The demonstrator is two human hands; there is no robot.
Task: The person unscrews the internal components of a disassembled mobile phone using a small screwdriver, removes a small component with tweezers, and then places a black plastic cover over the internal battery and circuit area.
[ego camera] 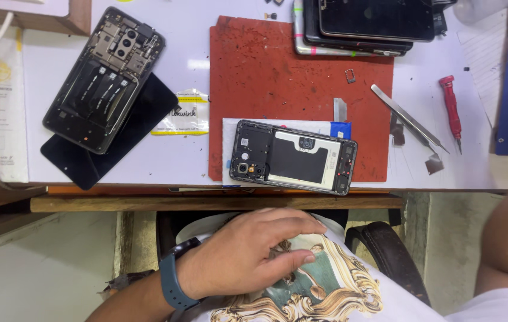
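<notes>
Fingers [292, 238] of the left hand [248, 253] lay loosely spread and grasping nothing, resting on the person's printed shirt [325, 286] below the table [194, 59] edge; the right hand was out of view. Nearest, on a red mat [277, 71], lay an opened phone [292, 157], back removed, black battery and camera exposed. Tweezers [409, 119] and a red screwdriver [450, 110] sat right, within reach.

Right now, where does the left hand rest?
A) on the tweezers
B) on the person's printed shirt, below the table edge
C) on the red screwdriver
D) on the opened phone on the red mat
B: the left hand lies flat on the printed shirt, below the table edge, touching no phone or tool.
</notes>
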